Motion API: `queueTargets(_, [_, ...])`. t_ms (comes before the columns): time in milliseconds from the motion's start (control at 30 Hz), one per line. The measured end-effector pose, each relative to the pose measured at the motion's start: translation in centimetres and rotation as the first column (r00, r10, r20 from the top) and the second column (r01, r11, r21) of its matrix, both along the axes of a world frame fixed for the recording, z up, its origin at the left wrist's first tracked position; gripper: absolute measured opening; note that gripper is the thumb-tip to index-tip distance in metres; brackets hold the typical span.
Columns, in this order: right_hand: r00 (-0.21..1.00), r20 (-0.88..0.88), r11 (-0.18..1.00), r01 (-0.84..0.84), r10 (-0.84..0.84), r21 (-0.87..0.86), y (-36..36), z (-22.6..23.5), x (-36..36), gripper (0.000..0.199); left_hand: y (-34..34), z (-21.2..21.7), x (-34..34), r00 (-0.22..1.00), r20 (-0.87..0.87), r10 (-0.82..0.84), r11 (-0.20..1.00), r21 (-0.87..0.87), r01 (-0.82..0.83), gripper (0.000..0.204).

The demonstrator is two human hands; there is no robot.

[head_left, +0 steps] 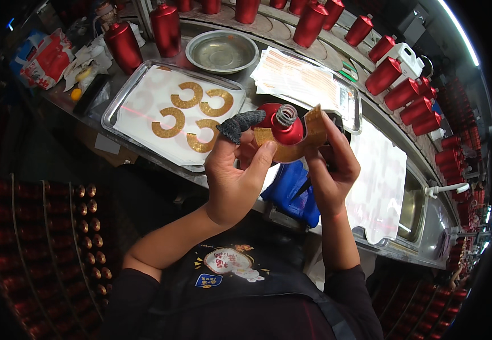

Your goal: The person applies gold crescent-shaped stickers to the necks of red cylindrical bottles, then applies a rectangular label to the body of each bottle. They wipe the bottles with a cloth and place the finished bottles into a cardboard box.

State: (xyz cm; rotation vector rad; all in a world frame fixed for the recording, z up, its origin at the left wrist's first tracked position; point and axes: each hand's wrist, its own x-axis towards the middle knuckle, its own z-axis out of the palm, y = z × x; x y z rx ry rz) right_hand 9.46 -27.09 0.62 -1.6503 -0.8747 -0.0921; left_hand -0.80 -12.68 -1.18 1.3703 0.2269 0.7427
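Note:
A red bottle (289,136) with a bare, clear threaded neck is held up in front of me, neck toward me. A curved gold label (316,126) bends around its shoulder. My left hand (237,175), with dark covers on some fingers, grips the bottle from the left, its thumb on the label's left end. Between thumb and fingers, my right hand (334,170) pinches the label's right part, whose tip stands off the bottle. Left of my hands, several gold C-shaped labels (168,123) lie on white sheeting in a metal tray (110,118).
Behind the bottle are a metal bowl (222,52) and stacked printed sheets (294,76). Red bottles (311,25) line the curved conveyor. A blue cloth-like item (294,192) hangs at the bench edge. Right stand a sink (413,212) and white tap (447,189); racked bottles (24,243) are lower left.

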Motion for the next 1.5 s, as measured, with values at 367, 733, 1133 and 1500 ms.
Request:
queueTargets(367, [0.729, -0.671, 0.960, 0.072, 0.133, 0.269, 1.2, -0.9, 1.0, 0.026, 2.0, -1.8, 1.0, 0.989, -0.067, 0.129, 0.974, -0.179, -0.140, 0.038])
queueTargets(733, [0.776, -0.606, 0.973, -0.043, 0.175, 0.225, 2.2, -1.1, 1.1, 0.042, 1.4, -1.4, 2.1, 0.986, 0.085, -0.142, 0.966, -0.204, 0.156, 0.044])
queueTargets(1133, [0.784, -0.579, 0.962, -0.084, 0.225, 0.260, 1.8, -1.4, 1.3, 0.040, 1.1, -1.1, 2.0, 0.975, 0.130, -0.183, 0.949, -0.237, 0.210, 0.048])
queueTargets(1500, [0.746, -0.634, 0.966, -0.050, 0.205, 0.253, 2.1, -1.0, 1.4, 0.038, 0.9, -0.8, 2.0, 0.975, 0.132, -0.177, 0.953, -0.223, 0.203, 0.047])
